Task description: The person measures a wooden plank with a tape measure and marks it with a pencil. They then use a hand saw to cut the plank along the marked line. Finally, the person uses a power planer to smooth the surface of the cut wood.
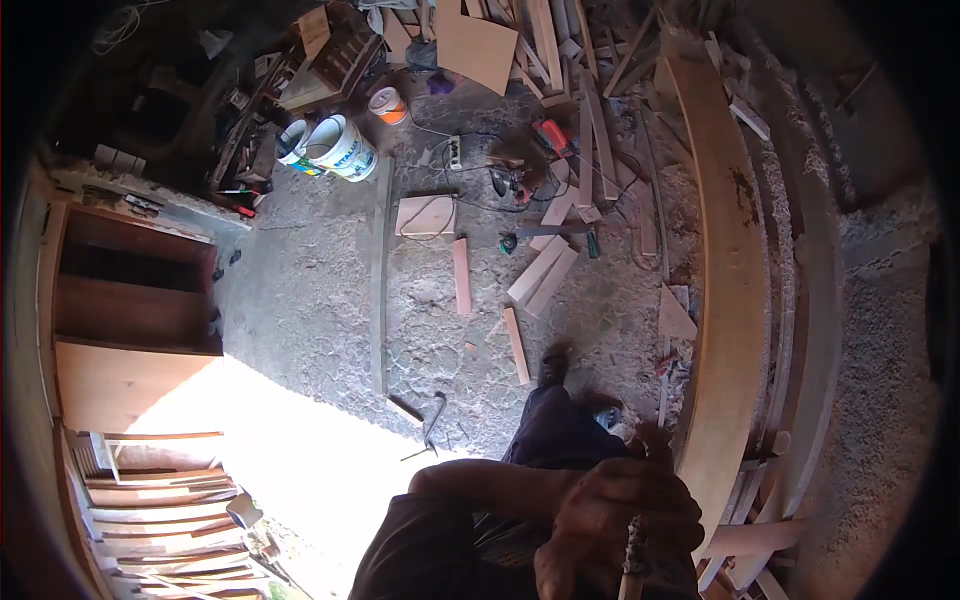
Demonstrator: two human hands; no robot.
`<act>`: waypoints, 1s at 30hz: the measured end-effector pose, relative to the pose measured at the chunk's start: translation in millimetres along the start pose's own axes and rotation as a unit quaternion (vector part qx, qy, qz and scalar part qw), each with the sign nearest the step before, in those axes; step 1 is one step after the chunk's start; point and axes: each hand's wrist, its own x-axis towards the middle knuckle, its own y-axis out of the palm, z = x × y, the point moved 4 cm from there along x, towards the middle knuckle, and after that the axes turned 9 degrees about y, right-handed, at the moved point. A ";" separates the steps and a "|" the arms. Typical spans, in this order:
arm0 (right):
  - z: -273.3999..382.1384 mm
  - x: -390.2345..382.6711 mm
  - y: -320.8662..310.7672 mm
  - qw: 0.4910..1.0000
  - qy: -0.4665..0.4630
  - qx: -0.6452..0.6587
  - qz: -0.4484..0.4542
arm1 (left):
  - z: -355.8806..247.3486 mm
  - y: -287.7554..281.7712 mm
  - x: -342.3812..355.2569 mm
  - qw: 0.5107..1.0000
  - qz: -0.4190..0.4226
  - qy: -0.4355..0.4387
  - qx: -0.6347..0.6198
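Fingers curled on the left hand [590,515], just left of the long plank [728,250]; gripping anything? Can't tell! An ash-tipped cigarette [634,555] overlaps that hand.

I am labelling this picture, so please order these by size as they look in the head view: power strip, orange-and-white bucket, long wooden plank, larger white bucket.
1. Long wooden plank
2. Larger white bucket
3. Orange-and-white bucket
4. Power strip
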 end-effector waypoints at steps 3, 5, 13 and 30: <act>7.2 12.7 29.4 0.996 0.014 -0.038 0.073 | -42.0 -17.1 24.3 0.998 -0.035 0.042 0.010; 8.1 19.8 49.4 0.993 -0.001 -0.057 0.106 | -61.3 -29.3 27.6 0.996 -0.058 0.061 0.039; -12.4 51.7 119.9 0.972 -0.061 -0.125 0.192 | -107.0 -90.8 -13.2 0.961 -0.117 -0.014 0.250; -94.6 94.6 142.5 0.861 -0.339 -0.272 0.266 | -193.7 -94.2 -237.5 0.730 -0.180 -0.455 0.478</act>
